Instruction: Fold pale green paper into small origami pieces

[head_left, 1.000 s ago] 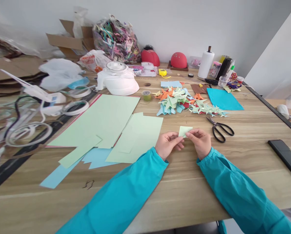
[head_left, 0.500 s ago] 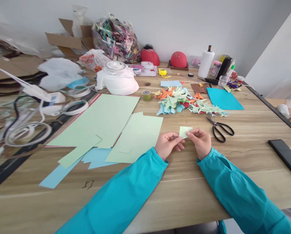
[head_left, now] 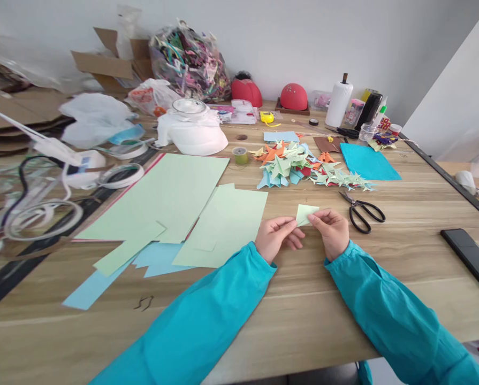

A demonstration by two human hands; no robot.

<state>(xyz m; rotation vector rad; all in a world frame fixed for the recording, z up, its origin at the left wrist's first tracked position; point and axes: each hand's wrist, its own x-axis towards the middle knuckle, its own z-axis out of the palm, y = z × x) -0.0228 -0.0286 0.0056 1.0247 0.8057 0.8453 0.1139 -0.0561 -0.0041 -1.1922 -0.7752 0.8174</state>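
Observation:
A small light-green square of paper is held between both hands above the wooden table. My left hand pinches its lower left corner between thumb and fingers. On the other side, my right hand grips the right corner with thumb and forefinger. A crease or folded edge shows low on the paper. Black-handled scissors lie just right of my right hand. Beyond the hands is a pile of folded paper stars in green, blue, orange and red.
Green sheets and blue strips lie to the left. A thread spool and a turquoise sheet are farther back. At the right lies a black phone. Coiled tape rolls and cables crowd the left edge.
The paper square has tilted and moved slightly up and to the right in my fingers. Both hands keep their pinch. The view has shifted a little.

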